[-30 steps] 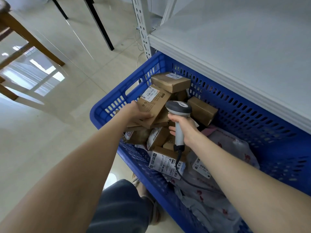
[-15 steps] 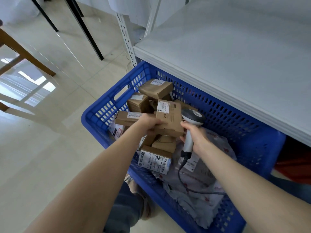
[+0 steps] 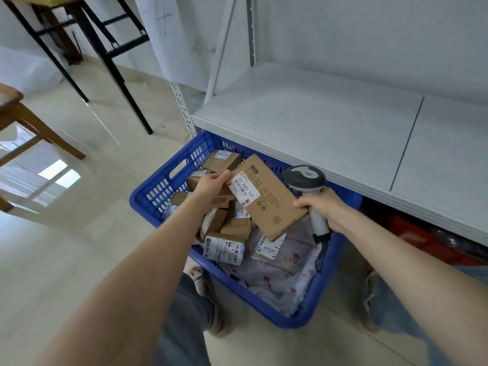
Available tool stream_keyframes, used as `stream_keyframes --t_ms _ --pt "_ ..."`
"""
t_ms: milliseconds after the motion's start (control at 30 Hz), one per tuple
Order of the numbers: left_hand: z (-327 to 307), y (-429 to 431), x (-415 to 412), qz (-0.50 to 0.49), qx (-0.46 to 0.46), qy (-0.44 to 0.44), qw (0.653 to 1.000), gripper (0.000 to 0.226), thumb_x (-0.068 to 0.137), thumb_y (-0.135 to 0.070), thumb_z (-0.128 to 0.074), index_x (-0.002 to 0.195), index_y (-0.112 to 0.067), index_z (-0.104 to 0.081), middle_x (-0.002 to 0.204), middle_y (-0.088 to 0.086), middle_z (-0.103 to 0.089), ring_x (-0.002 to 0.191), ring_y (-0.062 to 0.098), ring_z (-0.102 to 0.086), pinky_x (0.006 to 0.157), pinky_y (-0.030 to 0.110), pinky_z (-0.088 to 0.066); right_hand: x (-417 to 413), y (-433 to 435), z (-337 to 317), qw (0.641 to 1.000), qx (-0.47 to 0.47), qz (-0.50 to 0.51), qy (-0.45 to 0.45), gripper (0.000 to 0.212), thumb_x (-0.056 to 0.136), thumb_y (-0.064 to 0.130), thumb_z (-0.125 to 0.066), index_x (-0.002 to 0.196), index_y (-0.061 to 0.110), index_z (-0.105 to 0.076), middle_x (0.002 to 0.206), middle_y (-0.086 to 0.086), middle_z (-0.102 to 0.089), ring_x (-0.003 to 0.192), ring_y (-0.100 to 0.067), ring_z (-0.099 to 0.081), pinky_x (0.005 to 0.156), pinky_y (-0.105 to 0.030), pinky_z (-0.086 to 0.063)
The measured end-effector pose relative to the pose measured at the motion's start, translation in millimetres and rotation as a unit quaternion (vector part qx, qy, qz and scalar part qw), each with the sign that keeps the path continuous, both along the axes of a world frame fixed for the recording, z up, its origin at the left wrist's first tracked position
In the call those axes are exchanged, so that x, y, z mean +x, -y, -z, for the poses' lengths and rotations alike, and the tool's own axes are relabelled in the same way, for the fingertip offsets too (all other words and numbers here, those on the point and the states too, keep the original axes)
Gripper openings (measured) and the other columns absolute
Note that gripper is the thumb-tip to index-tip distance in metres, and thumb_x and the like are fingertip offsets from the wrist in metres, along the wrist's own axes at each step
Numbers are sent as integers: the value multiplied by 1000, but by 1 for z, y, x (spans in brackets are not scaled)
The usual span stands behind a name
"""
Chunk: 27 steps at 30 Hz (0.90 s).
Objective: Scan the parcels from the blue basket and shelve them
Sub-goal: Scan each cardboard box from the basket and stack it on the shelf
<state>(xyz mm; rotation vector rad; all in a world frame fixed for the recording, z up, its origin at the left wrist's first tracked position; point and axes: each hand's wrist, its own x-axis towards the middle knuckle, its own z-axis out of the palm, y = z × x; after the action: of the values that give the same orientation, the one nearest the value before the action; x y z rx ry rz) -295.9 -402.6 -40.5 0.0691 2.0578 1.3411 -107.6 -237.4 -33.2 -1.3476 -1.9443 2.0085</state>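
The left grip [image 3: 211,186] is closed on the flat cardboard box [image 3: 272,204], fingers curled over its 10 o'clock end just beside the white shipping label [image 3: 244,190]. The right grip [image 3: 320,210] is wrapped round the pale handle of the barcode scanner [image 3: 303,178]. Its fingertips seem to touch the box's 4 o'clock corner, so that end gets a little steadying. The scanner's grey head stands at about 2 o'clock of the box, not aimed at the label.

The box is held tilted above the blue basket [image 3: 148,192], label face up and clear of the pile below. It looks like a thin mailer of corrugated card. I would judge it light, stiff along its edges and matt enough not to slip, though the broad faces may bow if squeezed in the middle. The short ends and corners are the places to hold it. Fingers should stay off the label so the barcode stays readable.

Under it the basket holds small brown boxes, among them a labelled carton [image 3: 224,248] at 7 o'clock. There are also soft white poly mailers [image 3: 280,276] at 6 o'clock, which would sag and need a fuller grasp. The grey shelf [image 3: 317,120] runs from 12 to 3 o'clock, just above the basket's far rim.
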Motion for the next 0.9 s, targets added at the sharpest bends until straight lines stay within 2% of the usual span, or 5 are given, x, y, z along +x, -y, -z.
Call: stream_keyframes --t_ms 100,200,400,500,900 --pt "-15 10 13 25 10 9 1000 25 94 -29 -59 109 -10 -65 79 2 -74 73 14 -72 61 26 -59 16 3 -15 1000 12 -4 -15 12 77 -4 -69 81 6 -63 82 -13 -66 77 -25 -63 78 -42 -55" --pt "-23 17 23 1 31 37 999 21 93 -22 -60 105 -5 -65 87 9 -74 77 19 -72 56 27 -59 26 7 -21 998 7 37 -50 10 82 3 -69 83 11 -63 82 -7 -65 73 -17 -61 65 -31 -53" --pt "-20 23 45 -90 76 38 992 14 94 -17 -60 95 -4 -63 80 7 -69 63 15 -69 62 28 -60 45 17 -27 985 19 147 -93 17 83 14 -72 96 8 -65 81 -4 -65 69 -13 -59 61 -27 -50" --pt "-11 19 61 -134 112 58 983 12 93 -16 -60 96 -5 -61 88 9 -67 79 19 -66 79 32 -57 59 36 -31 980 -16 161 -113 10 85 16 -70 89 7 -69 73 -6 -70 56 -11 -59 62 -28 -53" --pt "14 -8 114 -168 173 105 965 17 93 -11 -61 107 -2 -59 100 13 -66 84 20 -65 87 29 -52 104 117 -23 986 -5 134 -96 17 83 9 -69 67 5 -67 52 -4 -61 43 -9 -53 49 -22 -45"
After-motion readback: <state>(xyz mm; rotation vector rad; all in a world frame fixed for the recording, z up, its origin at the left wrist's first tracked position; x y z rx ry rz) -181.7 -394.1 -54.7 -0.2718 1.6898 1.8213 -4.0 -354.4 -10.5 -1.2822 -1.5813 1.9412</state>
